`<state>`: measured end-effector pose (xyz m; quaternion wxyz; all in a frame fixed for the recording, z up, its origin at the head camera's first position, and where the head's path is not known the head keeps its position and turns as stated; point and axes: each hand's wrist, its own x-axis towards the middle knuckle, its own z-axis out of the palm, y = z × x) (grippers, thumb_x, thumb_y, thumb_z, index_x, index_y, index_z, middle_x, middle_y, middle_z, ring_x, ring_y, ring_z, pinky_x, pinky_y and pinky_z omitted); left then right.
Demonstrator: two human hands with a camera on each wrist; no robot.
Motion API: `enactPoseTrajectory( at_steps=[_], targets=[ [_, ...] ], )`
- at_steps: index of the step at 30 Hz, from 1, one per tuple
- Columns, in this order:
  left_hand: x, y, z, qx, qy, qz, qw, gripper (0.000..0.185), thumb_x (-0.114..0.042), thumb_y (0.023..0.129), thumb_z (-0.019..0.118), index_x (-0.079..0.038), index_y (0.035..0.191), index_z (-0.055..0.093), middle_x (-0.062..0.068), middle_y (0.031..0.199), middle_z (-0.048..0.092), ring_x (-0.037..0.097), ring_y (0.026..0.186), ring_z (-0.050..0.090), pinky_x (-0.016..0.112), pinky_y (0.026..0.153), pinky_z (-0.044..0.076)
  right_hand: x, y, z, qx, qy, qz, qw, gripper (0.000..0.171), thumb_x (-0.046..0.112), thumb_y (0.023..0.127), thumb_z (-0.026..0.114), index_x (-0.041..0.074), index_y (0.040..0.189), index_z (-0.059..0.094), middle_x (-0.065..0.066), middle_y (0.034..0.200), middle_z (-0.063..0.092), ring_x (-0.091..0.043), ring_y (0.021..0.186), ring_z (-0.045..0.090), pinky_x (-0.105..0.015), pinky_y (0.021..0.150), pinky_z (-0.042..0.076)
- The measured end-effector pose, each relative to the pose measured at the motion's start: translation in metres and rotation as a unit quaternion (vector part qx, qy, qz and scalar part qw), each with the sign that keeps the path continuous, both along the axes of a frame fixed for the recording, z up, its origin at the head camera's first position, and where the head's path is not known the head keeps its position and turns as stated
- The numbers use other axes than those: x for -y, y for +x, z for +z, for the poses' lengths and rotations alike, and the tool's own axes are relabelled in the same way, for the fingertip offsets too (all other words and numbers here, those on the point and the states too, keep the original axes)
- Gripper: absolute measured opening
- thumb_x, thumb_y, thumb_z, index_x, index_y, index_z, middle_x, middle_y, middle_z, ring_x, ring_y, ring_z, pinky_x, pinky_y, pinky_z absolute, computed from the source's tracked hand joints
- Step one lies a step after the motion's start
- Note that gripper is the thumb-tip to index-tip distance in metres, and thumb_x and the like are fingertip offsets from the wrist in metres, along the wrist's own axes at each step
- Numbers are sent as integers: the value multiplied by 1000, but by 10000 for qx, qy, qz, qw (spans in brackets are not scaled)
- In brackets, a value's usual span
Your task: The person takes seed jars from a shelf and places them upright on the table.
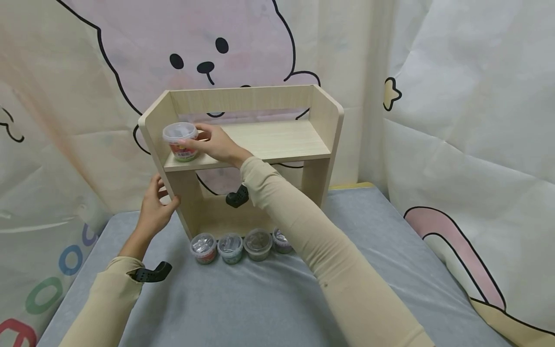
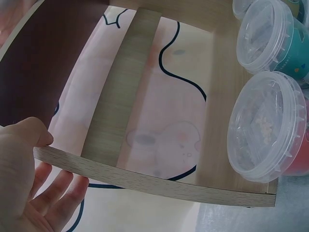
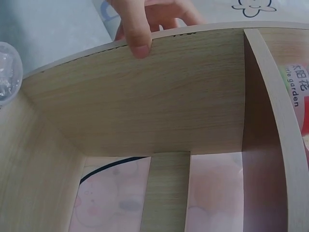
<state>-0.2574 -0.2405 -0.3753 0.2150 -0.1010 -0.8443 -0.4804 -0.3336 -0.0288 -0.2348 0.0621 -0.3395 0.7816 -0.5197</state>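
Wooden shelf [image 1: 243,144] on the grey tabletop [image 1: 260,299]: right hand [image 1: 217,143] has its fingers wrapped around a tub [image 1: 181,140] at the upper board's left end, left hand [image 1: 155,208] grips the side panel. Best to seat the tub flat before loosening the fingers, keeping the shelf braced. Four more tubs [image 1: 240,246] sit in front.
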Motion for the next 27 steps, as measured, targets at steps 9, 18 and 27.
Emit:
enactPoseTrajectory(
  at_steps=[9, 18, 27],
  targets=[
    [1, 0, -1, 10, -45, 5, 10000, 72, 1, 91, 60, -11, 155, 31, 31, 142, 49, 51, 119, 56, 8, 66, 46, -5, 2, 0, 145, -453, -199, 9987, 59, 28, 97, 65, 13, 151, 46, -6, 137, 60, -12, 119, 58, -18, 93, 49],
    [1, -1, -3, -4, -110, 47, 9999, 72, 0, 92, 62, -12, 155, 31, 31, 143, 49, 52, 120, 57, 10, 68, 47, -21, 13, 2, 611, -933, -127, 9937, 56, 26, 99, 62, 16, 151, 46, -10, 132, 64, -14, 113, 62, -27, 88, 56],
    [1, 0, -4, -106, -138, 42, 9998, 71, 3, 91, 63, -11, 155, 32, 31, 140, 50, 53, 118, 57, 13, 67, 49, -53, 33, 12, 362, -632, 78, 9973, 58, 23, 101, 60, 13, 154, 41, -11, 138, 59, -17, 120, 59, -33, 99, 56]
  ],
)
